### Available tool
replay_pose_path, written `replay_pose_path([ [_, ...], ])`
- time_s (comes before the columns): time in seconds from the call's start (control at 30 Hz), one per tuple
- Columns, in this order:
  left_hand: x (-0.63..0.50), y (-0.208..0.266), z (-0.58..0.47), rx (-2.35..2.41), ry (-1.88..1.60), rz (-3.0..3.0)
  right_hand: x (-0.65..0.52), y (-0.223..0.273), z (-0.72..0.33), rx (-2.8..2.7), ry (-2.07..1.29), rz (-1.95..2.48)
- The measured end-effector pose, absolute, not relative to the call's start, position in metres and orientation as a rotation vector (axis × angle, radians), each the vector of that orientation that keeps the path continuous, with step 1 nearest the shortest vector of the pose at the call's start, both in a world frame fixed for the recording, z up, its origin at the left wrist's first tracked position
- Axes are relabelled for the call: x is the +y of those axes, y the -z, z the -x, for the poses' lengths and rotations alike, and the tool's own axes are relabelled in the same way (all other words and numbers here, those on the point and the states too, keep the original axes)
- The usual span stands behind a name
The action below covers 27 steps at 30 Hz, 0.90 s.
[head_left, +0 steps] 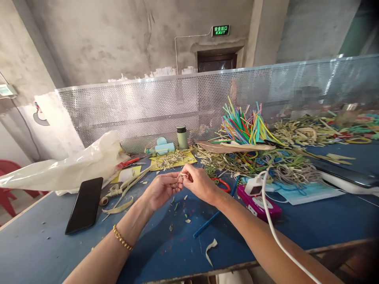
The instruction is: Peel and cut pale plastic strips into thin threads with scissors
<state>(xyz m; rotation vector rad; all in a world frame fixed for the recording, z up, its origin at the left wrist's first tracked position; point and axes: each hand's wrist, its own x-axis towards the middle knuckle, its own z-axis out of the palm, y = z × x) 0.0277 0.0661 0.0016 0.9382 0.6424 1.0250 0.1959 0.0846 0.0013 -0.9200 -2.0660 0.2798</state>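
Note:
My left hand (161, 190) and my right hand (197, 182) meet above the middle of the blue table. Between their fingertips is a small pale strip (183, 176) that looks curled or knotted; its kind is too small to make out. The right thumb and forefinger pinch it from the right. On the left side, the left fingertips grip it, palm turned partly up. Small pale scraps (187, 221) lie on the tabletop below. Behind my right wrist shows the red handle loop (222, 184) of what may be scissors, and a blue stick (207, 225) slants under that forearm.
A black phone (84, 205) and a plastic bag (89, 161) lie left, near red-handled pliers (130, 161). Behind stand a green bottle (182, 138) and colourful pipe cleaners (245, 124). Right are a purple device (259, 203), a white cable (271, 228), a face mask (308, 192) and another phone (349, 175).

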Motion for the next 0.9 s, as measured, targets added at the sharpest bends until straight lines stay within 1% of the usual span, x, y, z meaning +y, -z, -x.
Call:
replay_pose_path([
  [0.17,0.067,0.001,-0.026,0.731,-1.026,-0.912,0.083,-0.001,-0.198,-2.131,-0.249,0.784],
  [0.4,0.066,-0.002,-0.026,0.783,-1.178,-1.029,0.081,-0.001,-0.198,-2.164,-0.277,0.724],
  [0.53,0.064,-0.006,-0.029,0.825,-1.273,-1.175,0.084,0.001,-0.195,-2.094,-0.269,0.843],
  [0.7,0.06,-0.009,-0.031,0.948,-1.292,-1.365,0.09,0.002,-0.197,-2.04,-0.241,1.015],
  [0.9,0.064,-0.014,-0.021,0.919,-1.339,-1.368,0.099,-0.01,-0.214,-1.971,-0.052,1.271],
])
